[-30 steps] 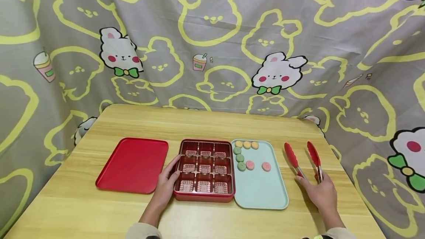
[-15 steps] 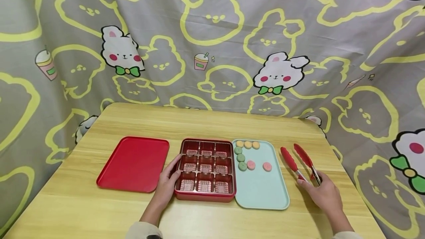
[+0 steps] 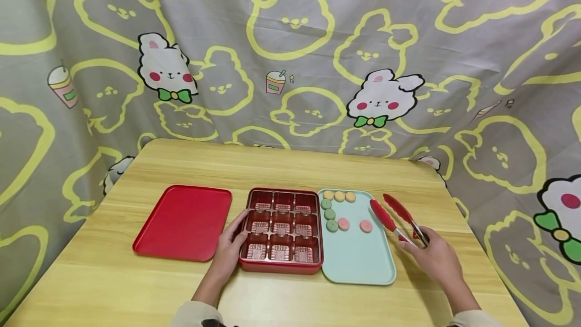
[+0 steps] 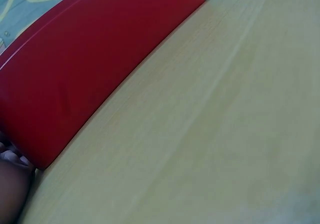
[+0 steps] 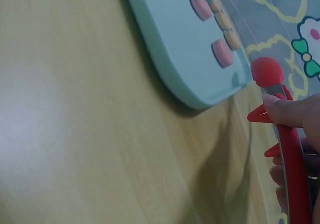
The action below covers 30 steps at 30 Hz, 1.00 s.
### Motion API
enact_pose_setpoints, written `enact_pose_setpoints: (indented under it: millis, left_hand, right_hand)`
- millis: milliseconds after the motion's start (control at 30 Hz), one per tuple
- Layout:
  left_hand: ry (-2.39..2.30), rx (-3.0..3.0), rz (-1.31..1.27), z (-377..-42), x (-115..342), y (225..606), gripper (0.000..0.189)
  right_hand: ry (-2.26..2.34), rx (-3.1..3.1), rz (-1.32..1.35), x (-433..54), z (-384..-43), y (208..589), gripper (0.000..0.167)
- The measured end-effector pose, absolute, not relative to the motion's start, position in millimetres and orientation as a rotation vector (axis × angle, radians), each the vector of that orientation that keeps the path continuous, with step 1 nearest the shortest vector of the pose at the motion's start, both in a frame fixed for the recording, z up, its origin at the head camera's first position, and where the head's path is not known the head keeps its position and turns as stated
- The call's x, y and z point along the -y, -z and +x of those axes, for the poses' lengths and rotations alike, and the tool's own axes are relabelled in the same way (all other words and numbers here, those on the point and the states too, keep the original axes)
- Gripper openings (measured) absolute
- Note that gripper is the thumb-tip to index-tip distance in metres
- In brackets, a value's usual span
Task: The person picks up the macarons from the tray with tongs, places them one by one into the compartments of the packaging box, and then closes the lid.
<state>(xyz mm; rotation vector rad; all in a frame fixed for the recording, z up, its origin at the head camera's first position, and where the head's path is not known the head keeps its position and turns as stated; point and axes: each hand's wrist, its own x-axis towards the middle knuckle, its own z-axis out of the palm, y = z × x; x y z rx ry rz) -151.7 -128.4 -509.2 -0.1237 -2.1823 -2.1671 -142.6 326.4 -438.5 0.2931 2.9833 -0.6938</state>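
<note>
My right hand (image 3: 438, 259) grips a pair of red-tipped tongs (image 3: 383, 216), whose tips stand apart over the right edge of a pale mint tray (image 3: 360, 261). Nothing is between the tips. On that tray lie small round cookies: three yellow (image 3: 339, 196), three green (image 3: 330, 214) and two pink (image 3: 365, 226). My left hand (image 3: 227, 251) rests against the left side of a dark red box (image 3: 281, 268) with a divided insert, its thumb and a fingertip at the rim. The insert's compartments hold nothing. In the left wrist view, only part of the hand shows beside the box wall (image 4: 90, 58).
A flat red tray or lid (image 3: 183, 223) lies left of the box on the wooden table (image 3: 254, 307). The mint tray sits close against the box's right side. A patterned grey curtain (image 3: 299, 39) hangs behind and around the table.
My right hand has carried the tongs leftward, from beside the mint tray to over its right edge, and the tips have come closer together. The left hand and box stay put.
</note>
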Motion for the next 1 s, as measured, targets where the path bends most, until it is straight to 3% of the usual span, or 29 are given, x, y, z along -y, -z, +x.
enact_pose_setpoints:
  millis: [233,1000]
  left_hand:
    - [2.149,2.191,-0.123,-151.3,128.8,508.4,0.051]
    - [2.166,2.184,-0.120,-151.9,128.1,508.5,0.051]
  right_hand:
    - [0.646,-2.995,0.233,-317.5,-150.8,432.6,0.081]
    - [0.578,-2.966,0.142,-294.4,-173.8,430.5,0.079]
